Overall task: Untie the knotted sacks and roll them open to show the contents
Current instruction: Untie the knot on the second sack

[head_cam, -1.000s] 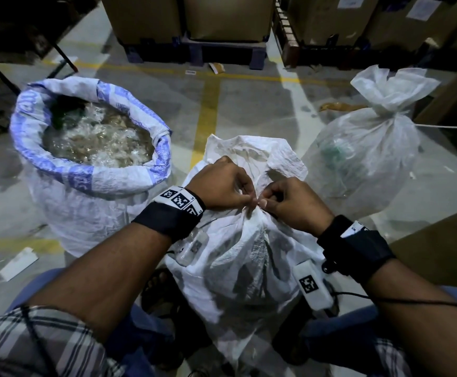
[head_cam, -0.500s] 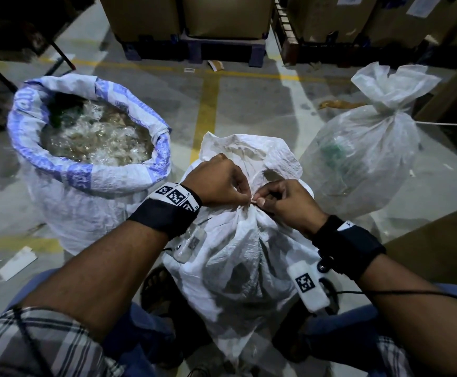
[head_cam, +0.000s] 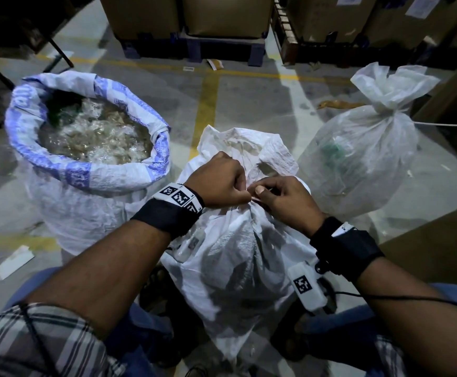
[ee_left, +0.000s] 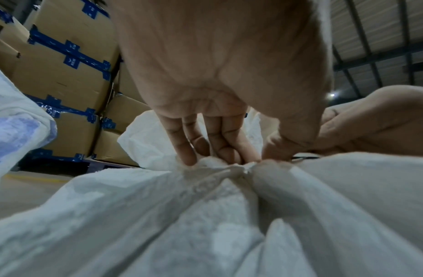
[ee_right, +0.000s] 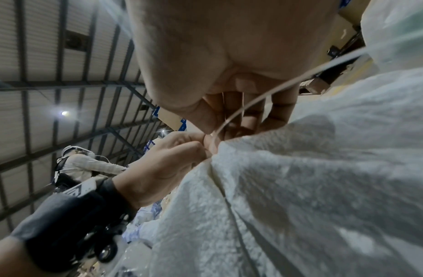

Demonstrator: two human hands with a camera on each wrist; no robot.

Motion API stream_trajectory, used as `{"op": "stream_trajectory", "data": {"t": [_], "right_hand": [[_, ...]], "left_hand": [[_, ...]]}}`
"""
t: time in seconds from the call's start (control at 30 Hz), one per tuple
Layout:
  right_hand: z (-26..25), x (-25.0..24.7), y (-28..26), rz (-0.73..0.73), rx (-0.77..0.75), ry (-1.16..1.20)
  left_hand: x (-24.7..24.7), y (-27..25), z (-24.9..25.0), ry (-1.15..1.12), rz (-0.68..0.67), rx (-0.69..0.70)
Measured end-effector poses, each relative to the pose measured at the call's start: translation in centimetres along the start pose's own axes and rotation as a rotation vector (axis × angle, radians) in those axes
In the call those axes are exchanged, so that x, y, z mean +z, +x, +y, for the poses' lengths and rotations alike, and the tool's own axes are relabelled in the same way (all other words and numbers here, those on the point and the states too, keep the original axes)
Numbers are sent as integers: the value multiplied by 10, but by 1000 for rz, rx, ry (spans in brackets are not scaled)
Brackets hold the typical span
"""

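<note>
A white woven sack (head_cam: pixel 230 257) stands between my knees, its neck bunched and tied with a thin string (ee_right: pixel 250 102). My left hand (head_cam: pixel 219 183) and right hand (head_cam: pixel 284 200) meet at the neck, fingers curled, each pinching the tie at the knot (ee_left: pixel 243 166). In the right wrist view the string runs up past my right fingers (ee_right: pixel 231 112). A second tied sack (head_cam: pixel 363 148), translucent, stands to the right. A blue-and-white sack (head_cam: pixel 85 170) at the left is rolled open on clear plastic scraps.
Cardboard boxes (head_cam: pixel 222 14) on pallets line the back. A brown box (head_cam: pixel 434 262) sits close at the right. Yellow floor lines (head_cam: pixel 205 110) run between the sacks. Another person (ee_right: pixel 80 165) stands farther off in the right wrist view.
Both hands stay at the sack's neck with small finger shifts; the right hand has edged slightly left onto the knot. The sack remains tied.
</note>
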State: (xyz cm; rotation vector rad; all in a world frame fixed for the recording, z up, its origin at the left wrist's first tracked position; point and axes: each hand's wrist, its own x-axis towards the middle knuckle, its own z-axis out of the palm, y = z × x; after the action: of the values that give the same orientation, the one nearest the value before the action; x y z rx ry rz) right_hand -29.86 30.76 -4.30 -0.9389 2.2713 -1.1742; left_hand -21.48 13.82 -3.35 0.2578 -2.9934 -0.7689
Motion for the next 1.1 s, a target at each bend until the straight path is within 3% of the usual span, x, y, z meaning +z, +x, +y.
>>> {"op": "stream_trajectory", "data": {"t": [0.37,0.5,0.67,0.83,1.1], "right_hand": [[4,2,1,-63,-113,-216],[5,-3,3,-15,-90,-174],[4,-3,-1,-51,-90,102],[3,-1,2,-49,-50,21],[-1,-2,2,-168,-84,-39]], "left_hand": [[-10,-4,-16,-131,-57,125],[-12,-7,-18,-166,-57,159],[-8,-7,-15,-207,-65,183],[-8,-6,-21,-221,-92,167],[-4,-9,-20,-228,-142,187]]}}
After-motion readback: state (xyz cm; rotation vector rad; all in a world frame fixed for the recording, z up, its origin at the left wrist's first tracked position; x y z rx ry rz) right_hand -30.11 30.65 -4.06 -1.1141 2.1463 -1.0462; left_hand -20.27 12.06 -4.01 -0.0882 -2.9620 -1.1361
